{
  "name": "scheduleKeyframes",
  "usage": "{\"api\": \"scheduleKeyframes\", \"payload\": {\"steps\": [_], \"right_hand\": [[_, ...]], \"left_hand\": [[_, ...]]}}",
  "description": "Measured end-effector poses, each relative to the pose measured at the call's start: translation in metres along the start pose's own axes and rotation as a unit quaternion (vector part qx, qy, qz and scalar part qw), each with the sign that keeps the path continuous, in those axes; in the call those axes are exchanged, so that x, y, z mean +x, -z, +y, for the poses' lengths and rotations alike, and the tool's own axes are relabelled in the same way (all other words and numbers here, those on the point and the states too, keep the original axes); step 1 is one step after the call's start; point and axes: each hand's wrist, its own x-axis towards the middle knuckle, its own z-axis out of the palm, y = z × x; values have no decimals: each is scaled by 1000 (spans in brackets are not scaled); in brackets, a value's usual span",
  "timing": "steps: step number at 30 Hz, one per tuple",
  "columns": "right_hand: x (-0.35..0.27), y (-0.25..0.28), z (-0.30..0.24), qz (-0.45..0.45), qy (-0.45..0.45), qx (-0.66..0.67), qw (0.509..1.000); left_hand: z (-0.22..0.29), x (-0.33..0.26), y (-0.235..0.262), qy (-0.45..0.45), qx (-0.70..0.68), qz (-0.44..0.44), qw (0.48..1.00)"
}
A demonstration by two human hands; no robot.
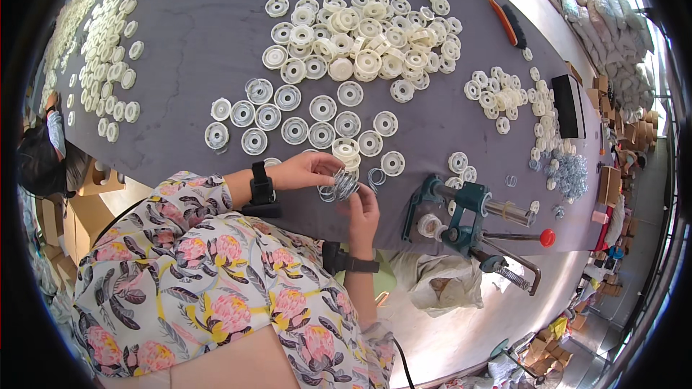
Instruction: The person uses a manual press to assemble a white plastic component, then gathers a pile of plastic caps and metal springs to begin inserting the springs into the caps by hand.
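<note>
Near the table's front edge, my left hand (pixel 306 171) and my right hand (pixel 363 215) close round a tangled bunch of thin metal ring coils (pixel 339 186). The left fingers grip it from the upper left, and the right fingers press on its lower right side. A loose coil (pixel 376 177) lies just right of the bunch. Beyond my hands stands a short stack of white plastic wheels (pixel 346 150). Several round white wheels (pixel 295 130) with grey metal rings in them lie spread out in front of it.
A large heap of cream wheels (pixel 367 36) covers the far middle. At right front stands a green hand press (pixel 465 209) with a red knob (pixel 548 238). More coils (pixel 569 176) and a black box (pixel 569 106) lie right. A brush (pixel 504 18) rests far right; another person (pixel 47 151) sits left.
</note>
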Motion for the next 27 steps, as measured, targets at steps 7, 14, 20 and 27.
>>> {"api": "scheduleKeyframes", "payload": {"steps": [7, 14, 20, 27], "right_hand": [[5, -15, 20, 10, -125, 47, 991], [4, -40, 18, 51, 88, -184, 978], [10, -21, 3, -42, 360, -396, 844], [-2, -36, 0, -40, 223, -286, 931]], "left_hand": [[26, -18, -21, -48, 354, 66, 932], [1, -20, -13, -90, 485, 132, 860], [-4, -13, 12, 333, -137, 32, 932], [24, -22, 12, 205, 67, 138, 967]]}}
